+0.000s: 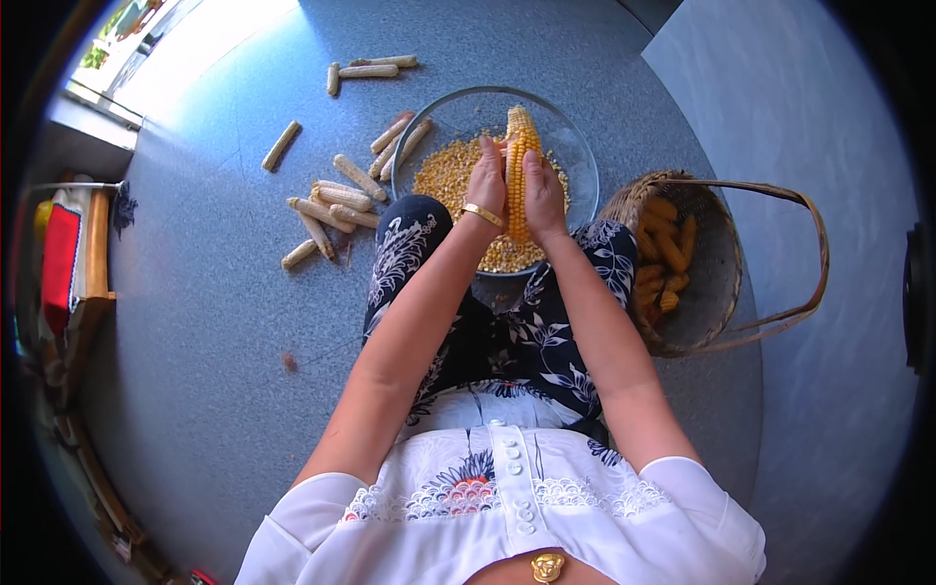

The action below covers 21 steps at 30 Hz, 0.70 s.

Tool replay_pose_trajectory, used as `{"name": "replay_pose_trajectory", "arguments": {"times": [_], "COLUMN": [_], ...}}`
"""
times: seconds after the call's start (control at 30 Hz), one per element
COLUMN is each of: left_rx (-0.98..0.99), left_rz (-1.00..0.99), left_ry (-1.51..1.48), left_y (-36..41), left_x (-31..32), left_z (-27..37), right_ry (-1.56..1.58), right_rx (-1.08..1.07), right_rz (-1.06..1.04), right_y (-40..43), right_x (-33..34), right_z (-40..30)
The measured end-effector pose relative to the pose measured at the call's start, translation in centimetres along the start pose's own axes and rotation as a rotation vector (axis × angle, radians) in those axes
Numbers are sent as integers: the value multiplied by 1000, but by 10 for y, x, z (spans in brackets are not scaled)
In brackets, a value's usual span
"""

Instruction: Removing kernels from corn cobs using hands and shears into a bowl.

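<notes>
A yellow corn ear (516, 194) stands lengthwise between my two hands, above a clear glass bowl (497, 89). My left hand (488, 186) grips the ear from the left, thumb pointing up. On the other side my right hand (545, 197) presses against it, its thumb lying along the kernels. The ear's far tip looks paler, and part of its left side is covered by my fingers. Loose yellow kernels (442, 172) spread across the bottom of the bowl, partly hidden under my hands. My knees flank the near side of the bowl.
Stripped corn cobs (340, 196) lie scattered on the speckled grey floor (219, 292) left of the bowl, with several farther off. At right, a woven basket (724, 292) with a tall handle (819, 248) leans over, holding ears of corn (665, 238). Wooden furniture (95, 248) lines the left edge.
</notes>
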<state>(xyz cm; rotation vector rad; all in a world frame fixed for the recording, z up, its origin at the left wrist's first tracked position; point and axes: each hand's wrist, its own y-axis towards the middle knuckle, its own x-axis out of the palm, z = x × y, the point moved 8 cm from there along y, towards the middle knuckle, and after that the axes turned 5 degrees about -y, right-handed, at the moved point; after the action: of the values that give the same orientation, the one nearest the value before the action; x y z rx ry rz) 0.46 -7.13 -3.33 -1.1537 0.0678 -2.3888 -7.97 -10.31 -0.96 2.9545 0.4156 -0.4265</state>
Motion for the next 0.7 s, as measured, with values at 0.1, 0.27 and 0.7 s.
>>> {"name": "replay_pose_trajectory", "arguments": {"times": [0.1,0.27,0.7], "left_rx": [76,365,338], "left_rz": [-69,15,186], "left_ry": [115,625,603], "left_y": [2,9,16], "left_x": [3,-8,-32], "left_z": [-1,10,5], "right_ry": [38,-145,-254], "right_rx": [13,-42,54], "right_rz": [-8,17,-63], "right_y": [2,0,-3], "right_x": [0,2,5], "right_z": [5,6,8]}}
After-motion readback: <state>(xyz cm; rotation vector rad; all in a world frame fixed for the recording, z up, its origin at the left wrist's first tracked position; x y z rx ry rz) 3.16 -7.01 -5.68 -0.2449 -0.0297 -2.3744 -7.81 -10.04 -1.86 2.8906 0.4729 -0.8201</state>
